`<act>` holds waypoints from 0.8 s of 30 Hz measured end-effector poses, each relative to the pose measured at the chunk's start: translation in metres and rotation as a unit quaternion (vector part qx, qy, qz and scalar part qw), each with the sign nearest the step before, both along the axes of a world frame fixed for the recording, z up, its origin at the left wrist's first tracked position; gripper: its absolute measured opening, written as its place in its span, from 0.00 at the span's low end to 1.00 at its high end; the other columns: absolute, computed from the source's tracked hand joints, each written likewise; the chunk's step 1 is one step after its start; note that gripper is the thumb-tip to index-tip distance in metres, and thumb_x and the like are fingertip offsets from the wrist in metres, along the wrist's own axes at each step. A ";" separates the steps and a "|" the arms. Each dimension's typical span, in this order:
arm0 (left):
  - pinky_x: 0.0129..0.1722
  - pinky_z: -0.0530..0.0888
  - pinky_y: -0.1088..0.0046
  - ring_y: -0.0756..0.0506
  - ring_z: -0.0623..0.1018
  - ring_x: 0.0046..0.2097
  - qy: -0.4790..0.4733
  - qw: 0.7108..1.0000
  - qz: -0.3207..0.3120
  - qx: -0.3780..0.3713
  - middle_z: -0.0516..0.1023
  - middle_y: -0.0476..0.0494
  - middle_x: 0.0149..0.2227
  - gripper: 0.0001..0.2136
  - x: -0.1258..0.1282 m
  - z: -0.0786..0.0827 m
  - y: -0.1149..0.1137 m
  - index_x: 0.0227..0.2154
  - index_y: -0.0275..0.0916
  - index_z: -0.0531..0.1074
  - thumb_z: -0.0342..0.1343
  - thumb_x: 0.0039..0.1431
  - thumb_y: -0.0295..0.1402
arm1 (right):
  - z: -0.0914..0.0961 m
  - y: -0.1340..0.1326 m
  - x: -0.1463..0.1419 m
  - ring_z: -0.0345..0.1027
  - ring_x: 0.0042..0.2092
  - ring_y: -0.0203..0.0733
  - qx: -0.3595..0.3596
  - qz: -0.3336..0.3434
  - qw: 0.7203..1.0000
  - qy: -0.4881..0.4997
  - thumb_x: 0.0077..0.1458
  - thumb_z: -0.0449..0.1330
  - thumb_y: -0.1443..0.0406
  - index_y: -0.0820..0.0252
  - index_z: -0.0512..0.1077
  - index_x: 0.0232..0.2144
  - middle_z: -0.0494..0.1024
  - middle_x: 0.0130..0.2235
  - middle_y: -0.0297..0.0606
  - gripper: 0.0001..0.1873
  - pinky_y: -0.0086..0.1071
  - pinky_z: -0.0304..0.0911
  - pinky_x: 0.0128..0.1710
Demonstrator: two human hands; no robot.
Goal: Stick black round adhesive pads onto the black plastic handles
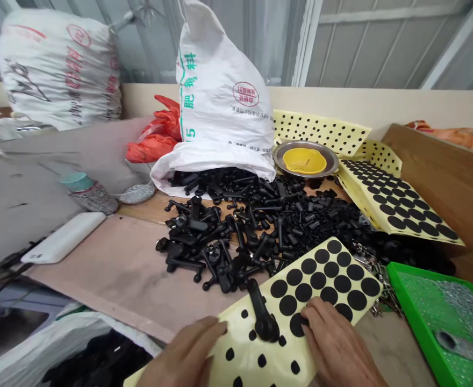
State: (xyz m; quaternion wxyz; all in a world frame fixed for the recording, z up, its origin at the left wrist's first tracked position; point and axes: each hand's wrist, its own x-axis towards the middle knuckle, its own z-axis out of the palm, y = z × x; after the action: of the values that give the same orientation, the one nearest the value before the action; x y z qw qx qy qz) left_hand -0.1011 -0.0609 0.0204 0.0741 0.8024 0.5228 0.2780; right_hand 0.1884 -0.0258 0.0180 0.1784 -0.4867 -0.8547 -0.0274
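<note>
A yellow backing sheet point(321, 285) covered with round black adhesive pads lies at the near edge. My left hand point(184, 355) rests flat on its left part, fingers stretched out. My right hand point(335, 346) presses on the sheet with fingertips pinched at one black pad point(299, 324). Between the hands a black plastic crank handle point(263, 317) lies on the sheet, untouched. Behind it spreads a heap of black handles point(256, 226) spilling from a white woven sack point(220, 102).
A green tray point(409, 301) of small metal parts sits at the right. More pad sheets point(398, 199) and a metal bowl with a yellow strainer point(305, 159) lie behind. At left are a white power bank point(65, 236), a bottle point(89, 192), another sack point(59, 67) and a red bag point(156, 134).
</note>
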 end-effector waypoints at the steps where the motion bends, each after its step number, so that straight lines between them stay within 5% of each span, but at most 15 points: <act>1: 0.46 0.71 0.76 0.46 0.73 0.48 0.015 0.999 -0.035 0.014 0.73 0.45 0.50 0.23 0.014 0.004 0.004 0.50 0.46 0.65 0.43 0.51 0.22 | -0.004 0.000 -0.001 0.69 0.30 0.48 0.012 -0.009 1.000 -0.011 0.55 0.47 0.73 0.58 0.65 0.31 0.72 0.31 0.43 0.09 0.40 0.66 0.26; 5: 0.44 0.73 0.66 0.40 0.70 0.48 0.090 0.983 -0.147 -0.059 0.66 0.39 0.56 0.32 0.058 0.014 0.031 0.52 0.37 0.62 0.47 0.38 0.18 | -0.012 -0.001 0.000 0.68 0.30 0.48 0.009 -0.022 0.999 -0.023 0.54 0.49 0.73 0.57 0.64 0.31 0.72 0.31 0.41 0.07 0.39 0.65 0.26; 11: 0.38 0.69 0.65 0.42 0.68 0.40 0.040 0.984 -0.170 -0.022 0.75 0.40 0.39 0.18 0.076 0.011 0.057 0.41 0.37 0.69 0.44 0.50 0.17 | -0.017 -0.003 0.002 0.68 0.32 0.47 0.006 -0.034 0.999 -0.020 0.55 0.49 0.72 0.57 0.63 0.34 0.72 0.34 0.42 0.06 0.39 0.64 0.29; 15: 0.38 0.66 0.68 0.43 0.69 0.39 -0.068 0.980 -0.175 -0.066 0.73 0.42 0.34 0.11 0.072 0.031 0.053 0.37 0.37 0.68 0.42 0.57 0.21 | -0.017 -0.002 0.002 0.69 0.33 0.48 0.012 -0.027 1.000 -0.010 0.54 0.50 0.72 0.57 0.63 0.35 0.73 0.36 0.42 0.08 0.38 0.64 0.29; 18: 0.35 0.66 0.74 0.46 0.69 0.35 -0.197 0.957 -0.125 -0.172 0.72 0.46 0.31 0.08 0.068 0.052 0.043 0.34 0.38 0.68 0.43 0.60 0.28 | -0.014 -0.002 0.001 0.68 0.31 0.47 -0.004 -0.033 0.999 -0.003 0.55 0.49 0.72 0.56 0.62 0.33 0.72 0.34 0.41 0.07 0.38 0.64 0.27; 20: 0.29 0.64 0.77 0.49 0.68 0.29 -0.256 0.917 -0.077 -0.296 0.69 0.50 0.26 0.08 0.067 0.058 0.036 0.31 0.38 0.68 0.45 0.59 0.32 | -0.011 -0.002 0.000 0.68 0.30 0.46 -0.005 -0.036 0.999 0.003 0.55 0.48 0.72 0.56 0.61 0.31 0.71 0.32 0.40 0.07 0.38 0.64 0.26; 24: 0.21 0.55 0.78 0.52 0.60 0.23 -0.262 0.853 -0.023 -0.450 0.58 0.55 0.19 0.08 0.070 0.047 0.028 0.23 0.36 0.66 0.48 0.53 0.33 | -0.008 -0.002 -0.003 0.69 0.33 0.49 0.032 -0.036 0.998 0.029 0.56 0.48 0.70 0.60 0.61 0.38 0.71 0.34 0.46 0.07 0.40 0.67 0.29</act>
State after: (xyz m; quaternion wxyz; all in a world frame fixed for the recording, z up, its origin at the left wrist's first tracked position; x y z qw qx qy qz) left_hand -0.0310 -0.0327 0.0676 0.5676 0.5905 0.5337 0.2106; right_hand 0.1858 -0.0275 0.0102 0.2170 -0.5121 -0.8298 -0.0470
